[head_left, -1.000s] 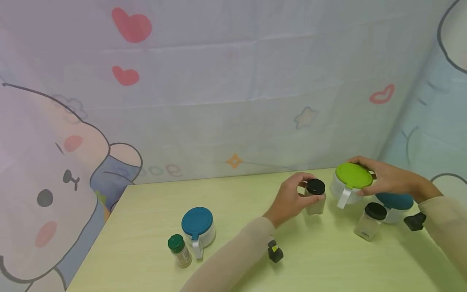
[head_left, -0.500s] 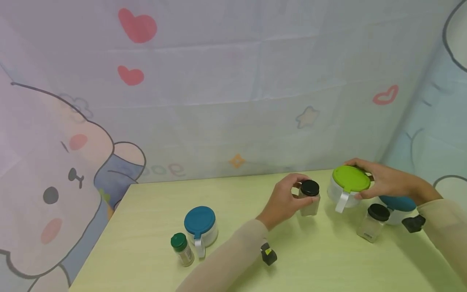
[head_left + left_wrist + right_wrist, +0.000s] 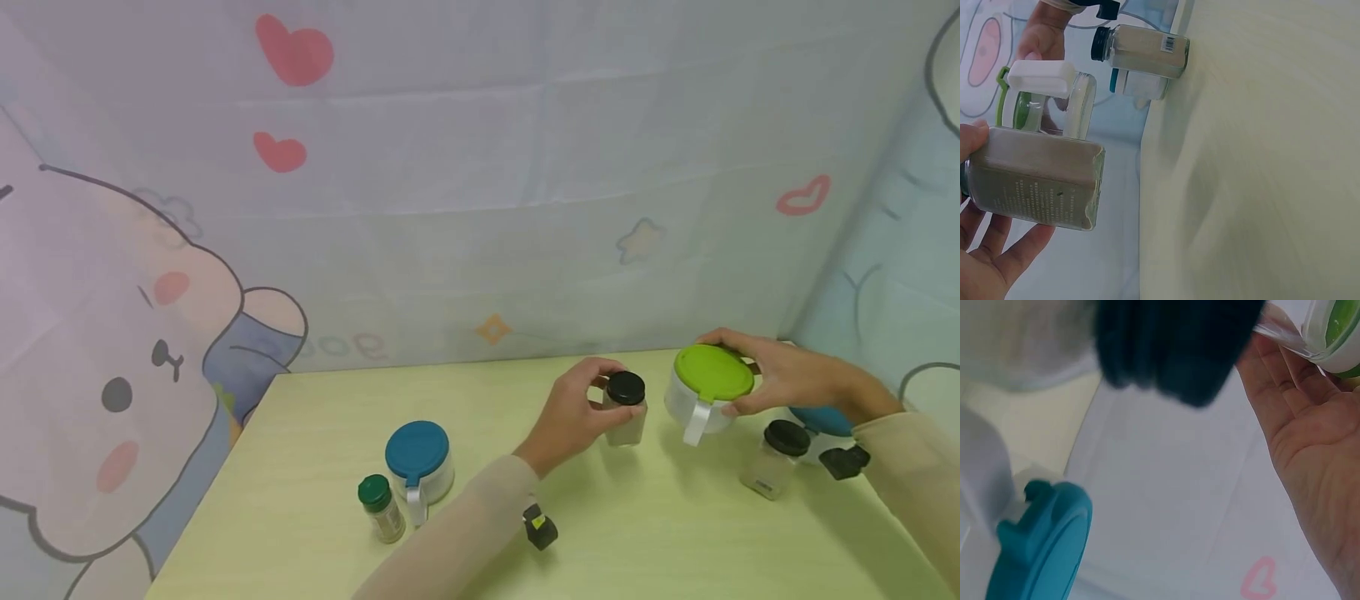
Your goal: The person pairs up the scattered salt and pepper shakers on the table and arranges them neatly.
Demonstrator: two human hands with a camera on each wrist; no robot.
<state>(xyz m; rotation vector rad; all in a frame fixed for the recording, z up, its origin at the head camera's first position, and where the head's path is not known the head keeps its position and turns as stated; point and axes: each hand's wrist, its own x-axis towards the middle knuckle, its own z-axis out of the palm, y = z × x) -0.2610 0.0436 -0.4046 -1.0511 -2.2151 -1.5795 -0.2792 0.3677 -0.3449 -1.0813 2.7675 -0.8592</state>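
In the head view, my left hand grips a clear square spice jar with a black lid, thumb in front and fingers behind. Small printed text shows on this jar in the left wrist view, where it hangs above the tabletop. My right hand holds a round seasoning pot with a lime green lid and a pale handle, its fingers spread round the far side. Both vessels are raised, side by side with a gap between them. A second black-lidded jar stands below the right hand, overlapping a blue-lidded pot partly hidden by the wrist.
On the left of the pale yellow table stand another blue-lidded pot and a small green-capped shaker, close together. A printed cloth with hearts and a cartoon animal hangs along the table's back edge.
Both hands, with the black-lidded jar and the green-lidded pot in them, have shifted left. The standing things appear slightly farther right as the head view turns.
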